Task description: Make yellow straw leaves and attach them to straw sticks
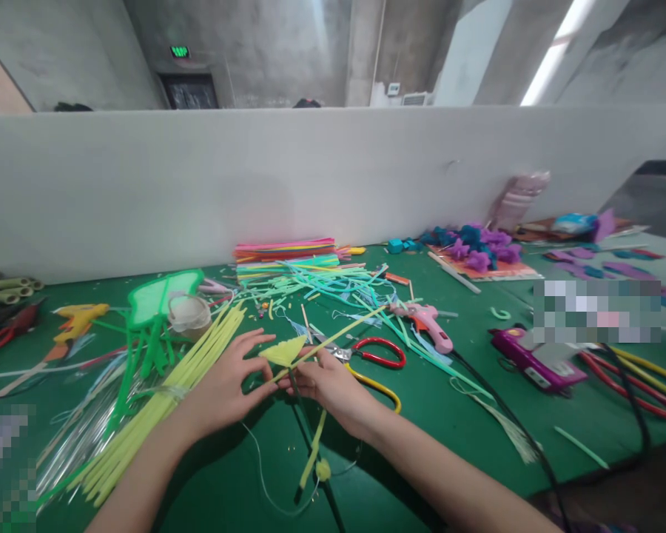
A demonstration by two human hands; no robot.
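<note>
In the middle of the head view, my left hand (236, 381) pinches a yellow pipe cleaner (338, 337) near the base of a flat, fan-shaped yellow piece (284, 351). My right hand (330, 389) closes its fingers on the same pipe cleaner, whose free end slants up to the right. Below my hands hangs a dark thin stem with another yellow strip (312, 455) and a small yellow pompom (323, 469). Scissors (378, 353) with red and yellow handles lie just beyond my right hand. A bundle of yellow pipe cleaners (166, 400) lies beside my left forearm.
A pink glue gun (430, 323) rests right of centre; a yellow glue gun (81, 322) lies left. Coloured pipe cleaners (286, 252) are stacked by the white partition (200, 185). Purple and blue flowers (480, 248), a purple device (536, 359) and a black cable (510, 414) occupy the right.
</note>
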